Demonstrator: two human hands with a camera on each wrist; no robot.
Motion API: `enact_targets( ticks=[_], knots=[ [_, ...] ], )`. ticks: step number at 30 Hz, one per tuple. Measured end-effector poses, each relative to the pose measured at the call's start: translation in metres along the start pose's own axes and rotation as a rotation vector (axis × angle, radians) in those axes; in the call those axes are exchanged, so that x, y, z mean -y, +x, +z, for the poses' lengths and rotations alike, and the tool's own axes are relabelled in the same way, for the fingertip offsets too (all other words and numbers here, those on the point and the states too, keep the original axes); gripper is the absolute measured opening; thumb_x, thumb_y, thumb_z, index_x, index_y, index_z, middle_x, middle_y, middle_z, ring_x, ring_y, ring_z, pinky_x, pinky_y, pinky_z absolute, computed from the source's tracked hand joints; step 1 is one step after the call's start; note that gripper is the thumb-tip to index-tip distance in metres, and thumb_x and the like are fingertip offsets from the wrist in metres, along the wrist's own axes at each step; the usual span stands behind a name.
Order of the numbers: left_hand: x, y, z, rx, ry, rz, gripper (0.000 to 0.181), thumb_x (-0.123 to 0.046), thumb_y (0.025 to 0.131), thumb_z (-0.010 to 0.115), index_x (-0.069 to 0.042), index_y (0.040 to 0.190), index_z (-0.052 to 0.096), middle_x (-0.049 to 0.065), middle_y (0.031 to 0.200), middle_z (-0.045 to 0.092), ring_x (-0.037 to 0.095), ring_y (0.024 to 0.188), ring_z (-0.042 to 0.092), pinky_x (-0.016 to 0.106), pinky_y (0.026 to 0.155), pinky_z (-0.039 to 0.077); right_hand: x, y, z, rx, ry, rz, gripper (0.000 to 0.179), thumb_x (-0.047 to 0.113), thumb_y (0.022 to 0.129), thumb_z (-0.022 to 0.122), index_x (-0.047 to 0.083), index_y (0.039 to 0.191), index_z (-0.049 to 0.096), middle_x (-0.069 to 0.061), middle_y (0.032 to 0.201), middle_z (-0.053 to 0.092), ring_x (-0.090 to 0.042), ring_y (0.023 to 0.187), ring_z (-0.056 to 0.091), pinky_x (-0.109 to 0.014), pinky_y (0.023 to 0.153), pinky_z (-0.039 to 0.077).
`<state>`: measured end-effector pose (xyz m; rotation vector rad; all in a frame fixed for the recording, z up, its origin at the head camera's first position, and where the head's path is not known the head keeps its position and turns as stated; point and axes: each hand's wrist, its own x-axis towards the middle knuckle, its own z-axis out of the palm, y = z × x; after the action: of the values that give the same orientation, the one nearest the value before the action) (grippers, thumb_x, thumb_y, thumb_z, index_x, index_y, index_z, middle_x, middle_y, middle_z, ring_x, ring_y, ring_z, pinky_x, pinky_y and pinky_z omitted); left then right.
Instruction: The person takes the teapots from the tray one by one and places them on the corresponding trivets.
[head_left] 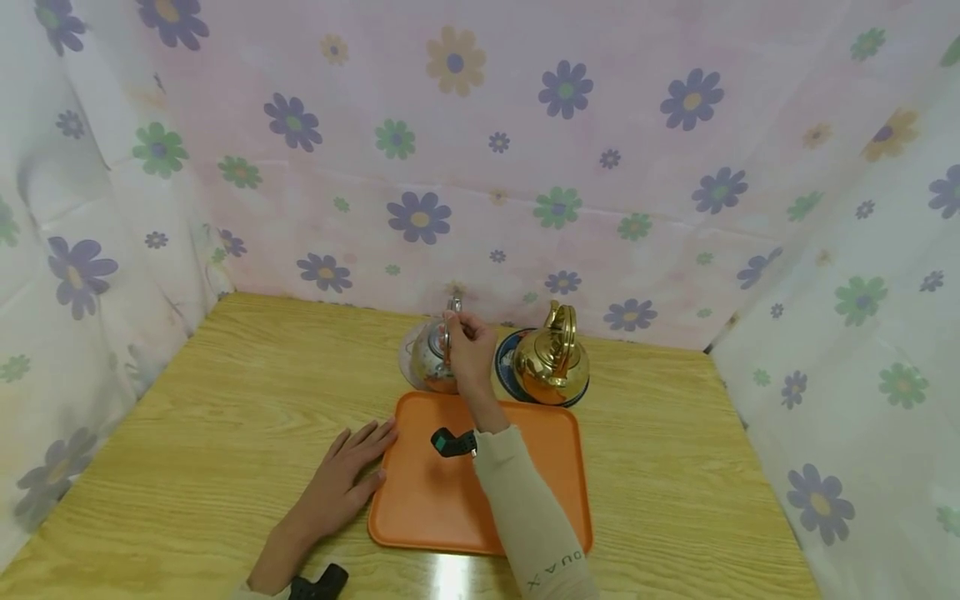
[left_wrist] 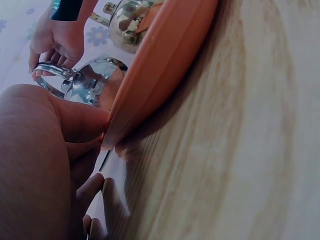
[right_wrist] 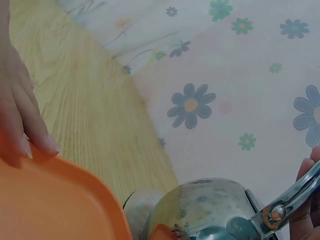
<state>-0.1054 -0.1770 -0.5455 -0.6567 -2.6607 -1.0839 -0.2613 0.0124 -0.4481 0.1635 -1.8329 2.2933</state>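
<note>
A shiny silver kettle (head_left: pixel 429 358) stands at the back of the table over a pale plate (head_left: pixel 407 357). My right hand (head_left: pixel 472 357) grips its raised handle, with fingers curled round the metal bar (right_wrist: pixel 295 192) in the right wrist view. Along the left side of an orange tray (head_left: pixel 423 500), my left hand (head_left: pixel 341 479) lies with its fingers stretched out. The left wrist view has its thumb (left_wrist: pixel 85 120) against the tray rim (left_wrist: pixel 155 75). To the right of the silver kettle is a gold kettle (head_left: pixel 542 371) on a dark blue patterned plate (head_left: pixel 505 367).
The wooden table (head_left: pixel 247 400) extends to both sides of the tray. A flowered curtain (head_left: pixel 480 167) closes off the back and both sides, close behind the two kettles. My right forearm crosses above the tray.
</note>
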Motion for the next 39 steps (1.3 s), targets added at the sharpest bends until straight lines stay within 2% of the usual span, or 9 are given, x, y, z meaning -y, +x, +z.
enact_targets(
  ticks=[4,9,12,17,24,31,33,36,39],
  knots=[
    [0.001,0.001,0.000,0.000,-0.006,-0.003,0.051,-0.019,0.100,0.062,-0.008,0.149,0.054,0.012,0.157,0.047,0.045,0.144,0.039,0.071,0.113,0.019,0.001,0.002,0.000,0.007,0.001,0.018,0.025,0.019,0.102,0.063,-0.004,0.098,0.074,-0.036,0.086,0.065,-0.011,0.047,0.052,-0.021,0.041,0.041],
    [0.003,0.002,-0.001,0.009,-0.007,-0.016,0.051,-0.020,0.100,0.062,-0.008,0.149,0.053,0.011,0.157,0.046,0.044,0.145,0.038,0.067,0.116,0.017,0.002,0.006,0.000,0.033,0.032,0.097,0.022,0.019,0.101,0.065,-0.001,0.098,0.074,-0.031,0.086,0.067,-0.013,0.051,0.058,-0.022,0.042,0.042],
    [0.003,0.002,-0.002,0.009,-0.006,-0.010,0.051,-0.020,0.100,0.062,-0.008,0.149,0.053,0.012,0.157,0.047,0.044,0.144,0.039,0.067,0.115,0.018,0.003,0.008,-0.003,0.057,0.057,0.144,0.021,0.021,0.101,0.066,0.002,0.100,0.073,-0.024,0.084,0.069,-0.014,0.053,0.060,-0.023,0.043,0.042],
    [0.006,0.001,-0.003,-0.008,0.001,0.009,0.050,-0.019,0.100,0.062,-0.007,0.148,0.054,0.013,0.156,0.048,0.046,0.143,0.040,0.069,0.113,0.019,0.003,0.010,-0.004,0.111,0.073,0.182,0.023,0.024,0.101,0.066,0.001,0.101,0.072,-0.009,0.076,0.069,-0.013,0.050,0.056,-0.025,0.043,0.041],
    [0.011,0.010,-0.001,0.010,-0.014,0.008,0.051,-0.020,0.101,0.062,-0.007,0.149,0.053,0.013,0.157,0.045,0.045,0.145,0.038,0.071,0.113,0.017,0.003,0.020,-0.007,0.153,0.002,0.185,0.039,0.024,0.103,0.062,-0.012,0.118,0.067,-0.009,0.081,0.072,-0.014,0.057,0.062,-0.025,0.044,0.043],
    [0.015,0.013,-0.003,0.017,0.006,0.015,0.051,-0.020,0.100,0.062,-0.005,0.148,0.054,0.014,0.157,0.046,0.046,0.144,0.039,0.071,0.112,0.018,0.000,0.023,-0.008,0.155,0.008,0.189,0.037,0.029,0.105,0.058,-0.004,0.114,0.071,-0.004,0.081,0.071,-0.013,0.061,0.065,-0.025,0.047,0.047],
    [0.015,0.013,-0.005,0.021,0.021,0.019,0.051,-0.020,0.100,0.062,-0.004,0.148,0.054,0.014,0.156,0.046,0.046,0.143,0.040,0.072,0.111,0.019,0.002,0.022,-0.009,0.160,-0.012,0.189,0.039,0.029,0.106,0.055,-0.006,0.115,0.070,-0.002,0.079,0.068,-0.013,0.060,0.063,-0.026,0.047,0.045],
    [0.015,0.013,-0.008,0.034,0.052,0.014,0.051,-0.021,0.101,0.062,-0.004,0.148,0.054,0.014,0.157,0.046,0.045,0.143,0.040,0.072,0.112,0.021,0.004,0.019,-0.010,0.160,-0.067,0.180,0.040,0.029,0.107,0.053,-0.007,0.114,0.070,-0.001,0.079,0.066,-0.012,0.061,0.063,-0.027,0.052,0.049],
    [0.014,0.013,-0.012,0.045,0.082,0.004,0.051,-0.021,0.100,0.062,-0.003,0.147,0.054,0.015,0.156,0.047,0.045,0.143,0.042,0.072,0.112,0.023,0.003,0.014,-0.012,0.159,-0.138,0.144,0.038,0.028,0.107,0.053,-0.006,0.113,0.071,-0.006,0.085,0.068,-0.015,0.070,0.068,-0.030,0.065,0.059]
  ],
)
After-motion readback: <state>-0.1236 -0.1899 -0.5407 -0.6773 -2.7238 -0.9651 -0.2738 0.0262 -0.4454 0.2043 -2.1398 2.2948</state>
